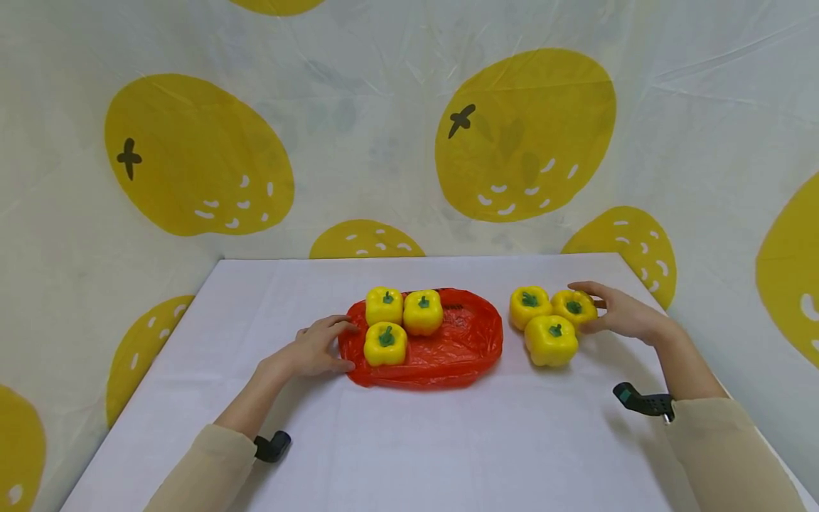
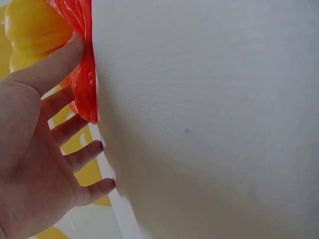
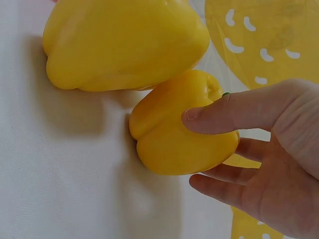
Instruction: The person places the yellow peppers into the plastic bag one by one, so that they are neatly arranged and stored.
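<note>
right hand [image 1: 623, 313] is on a yellow pepper [image 1: 564, 301] right of the red bag [image 1: 463, 341] on the counter [image 1: 448, 441], head view. left wrist view: left hand [image 2: 37, 147], fingers spread, touches the bag. right wrist view: half-open, thumb and fingers around that pepper.

A flat bench [image 1: 448, 444] covered in white stands before a pale sheet backdrop [image 1: 365, 156]. Large yellow fruit prints [image 1: 527, 167] with white flecks pattern it.

On my feed, three blocky yellow peppers [image 1: 386, 350] sit left on the red plastic bag [image 1: 470, 334] (three further peppers [image 1: 552, 347] right of it).
</note>
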A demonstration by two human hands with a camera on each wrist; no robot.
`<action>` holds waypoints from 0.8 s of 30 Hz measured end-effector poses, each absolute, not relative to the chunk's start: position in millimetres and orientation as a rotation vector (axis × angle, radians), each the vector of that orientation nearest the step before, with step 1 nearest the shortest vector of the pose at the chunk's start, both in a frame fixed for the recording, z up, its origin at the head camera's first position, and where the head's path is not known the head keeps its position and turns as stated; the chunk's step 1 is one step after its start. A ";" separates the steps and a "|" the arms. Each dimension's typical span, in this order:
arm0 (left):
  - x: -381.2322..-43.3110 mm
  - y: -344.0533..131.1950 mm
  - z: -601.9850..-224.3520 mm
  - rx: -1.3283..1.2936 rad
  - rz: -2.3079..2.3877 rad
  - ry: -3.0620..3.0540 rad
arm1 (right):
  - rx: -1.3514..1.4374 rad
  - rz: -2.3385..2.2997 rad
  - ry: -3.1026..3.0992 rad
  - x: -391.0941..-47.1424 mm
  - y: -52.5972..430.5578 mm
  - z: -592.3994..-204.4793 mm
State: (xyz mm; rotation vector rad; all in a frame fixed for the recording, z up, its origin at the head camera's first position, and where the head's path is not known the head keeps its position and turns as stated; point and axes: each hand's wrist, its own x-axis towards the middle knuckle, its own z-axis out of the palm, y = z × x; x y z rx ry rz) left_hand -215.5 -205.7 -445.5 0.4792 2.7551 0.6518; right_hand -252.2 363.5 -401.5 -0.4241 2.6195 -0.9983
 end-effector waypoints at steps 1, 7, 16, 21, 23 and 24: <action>-215.5 -205.7 -445.5 0.479 0.651 2.756 | -0.422 -1.005 2.616 -251.9 363.9 -401.6; -216.2 -205.7 -446.1 0.481 0.647 2.759 | -0.403 -1.030 2.597 -251.1 364.5 -403.7; -216.2 -205.7 -446.5 0.479 0.654 2.758 | -0.419 -1.032 2.601 -251.2 366.3 -404.7; -216.1 -205.3 -446.8 0.478 0.646 2.760 | -0.394 -1.017 2.619 -249.3 365.6 -403.8; -216.3 -205.5 -447.0 0.475 0.643 2.761 | -0.384 -1.008 2.629 -248.9 365.5 -403.7; -216.4 -205.5 -447.2 0.473 0.642 2.763 | -0.378 -1.001 2.638 -248.7 365.7 -403.7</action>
